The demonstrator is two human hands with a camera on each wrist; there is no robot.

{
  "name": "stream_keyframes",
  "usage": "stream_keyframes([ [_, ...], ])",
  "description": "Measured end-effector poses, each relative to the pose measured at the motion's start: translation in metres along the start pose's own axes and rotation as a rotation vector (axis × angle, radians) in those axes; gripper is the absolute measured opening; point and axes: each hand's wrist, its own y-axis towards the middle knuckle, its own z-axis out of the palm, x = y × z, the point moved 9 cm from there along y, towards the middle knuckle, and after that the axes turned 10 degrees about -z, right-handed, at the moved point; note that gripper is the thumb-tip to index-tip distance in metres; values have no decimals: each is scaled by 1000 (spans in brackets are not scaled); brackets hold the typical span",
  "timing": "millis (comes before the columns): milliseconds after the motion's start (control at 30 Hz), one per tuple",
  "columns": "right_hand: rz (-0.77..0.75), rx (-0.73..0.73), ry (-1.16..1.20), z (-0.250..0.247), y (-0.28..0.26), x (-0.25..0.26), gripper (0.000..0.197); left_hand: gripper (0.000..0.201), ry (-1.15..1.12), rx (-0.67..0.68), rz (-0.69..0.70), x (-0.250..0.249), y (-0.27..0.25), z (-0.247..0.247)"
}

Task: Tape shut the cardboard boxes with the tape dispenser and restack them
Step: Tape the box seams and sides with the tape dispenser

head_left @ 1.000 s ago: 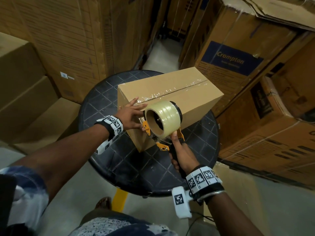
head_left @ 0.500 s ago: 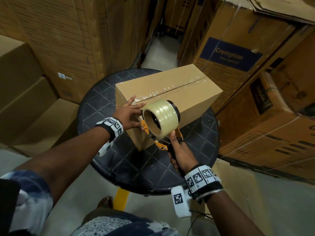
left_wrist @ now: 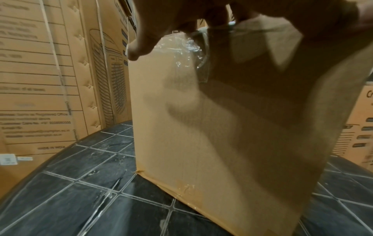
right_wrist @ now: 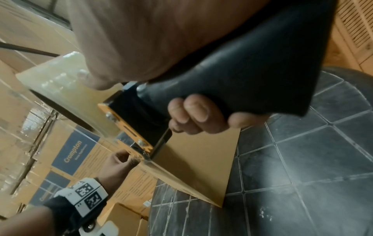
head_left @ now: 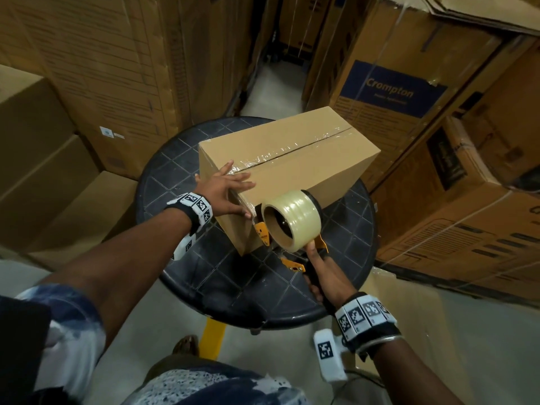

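The left hand point(head_left: 225, 190) lies flat, fingers spread, on the box's point(head_left: 295, 159) near top edge. The right hand point(head_left: 327, 276) grips the tape dispenser point(head_left: 289, 222), held against the box's near end on the stool point(head_left: 181, 171).

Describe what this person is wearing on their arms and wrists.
Both forearms are bare. Each wrist carries a black band faced with white blocks printed with black square-pattern markers, and a white camera module bearing another marker hangs under the right wrist, with a thin cable trailing. A blue-and-white mottled sleeve covers the left upper arm.

Tall printed cartons point(head_left: 122, 68) crowd a round dark tiled table point(head_left: 292, 293) on pale concrete floor point(head_left: 274, 86).
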Motion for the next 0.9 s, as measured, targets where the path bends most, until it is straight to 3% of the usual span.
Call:
stream_keyframes([
  [200, -34, -37, 34, 2, -3, -11, 101, 82, 62, 32, -22, -2, -1, -1],
  [333, -34, -20, 67, -1, -9, -17, 94, 82, 94, 46, -38, -3, 0, -3],
  [533, -53, -44, 98, -2, -11, -26, 103, 84, 222, 84, -60, -6, -1, -4],
  [633, -58, -63, 147, -1, -10, -30, 101, 72, 459, 36, 40, -30, -7, -7],
  [733, -51, -71, 182, -1, -12, -34, 92, 45, 261, 120, 177, -67, -17, 5],
  [800, -46, -78, 206, -2, -13, -35, 86, 46, 253, 217, 176, -73, -18, 25],
  [900, -57, -86, 230, -5, -12, -35, 91, 51, 374, 235, 175, -69, -14, 40],
])
